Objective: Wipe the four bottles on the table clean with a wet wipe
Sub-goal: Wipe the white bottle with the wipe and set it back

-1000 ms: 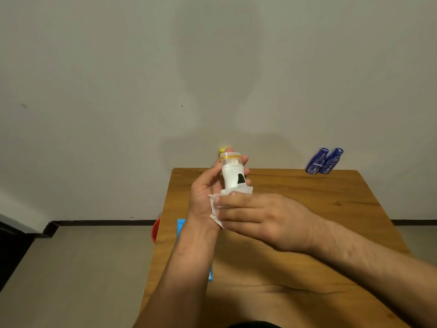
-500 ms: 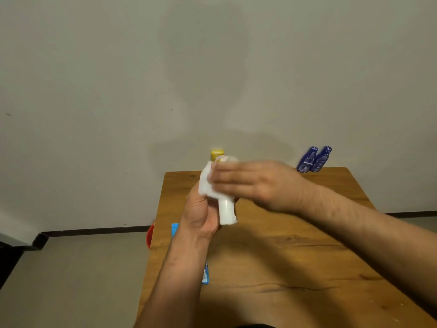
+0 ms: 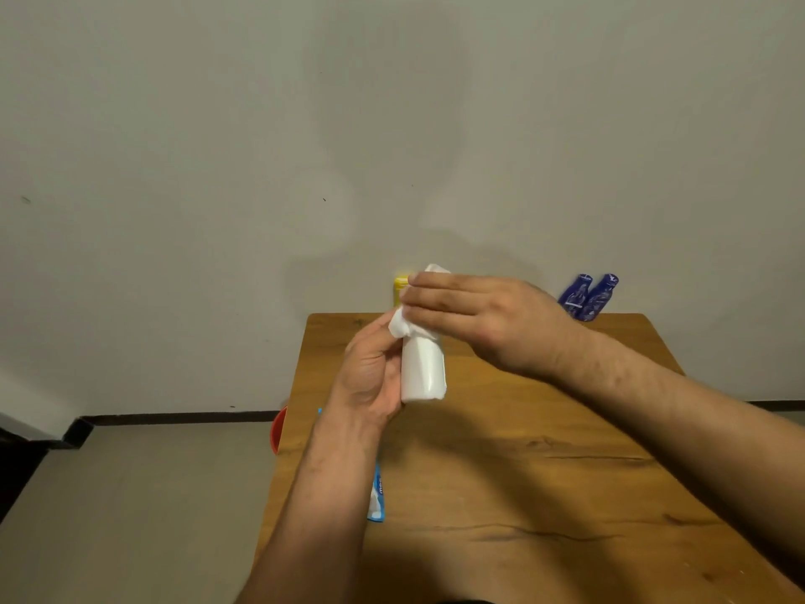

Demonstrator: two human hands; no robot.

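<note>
My left hand (image 3: 370, 377) holds a small white bottle (image 3: 423, 369) upright above the wooden table (image 3: 501, 473), fingers curled round its lower half. My right hand (image 3: 475, 318) wraps a white wet wipe (image 3: 403, 322) over the bottle's top, which is hidden under it. Behind my hands, at the table's far edge, a yellow-capped bottle (image 3: 400, 287) peeks out. Two dark blue bottles (image 3: 588, 297) stand side by side at the far right.
A blue and white wet-wipe pack (image 3: 377, 494) lies near the table's left edge, mostly hidden by my left forearm. Something red (image 3: 278, 431) sits on the floor beside the table's left side. A plain wall rises just behind the table.
The wipe and my right hand moved from the bottle's base up over its cap. The bottle sank lower in my left hand.
</note>
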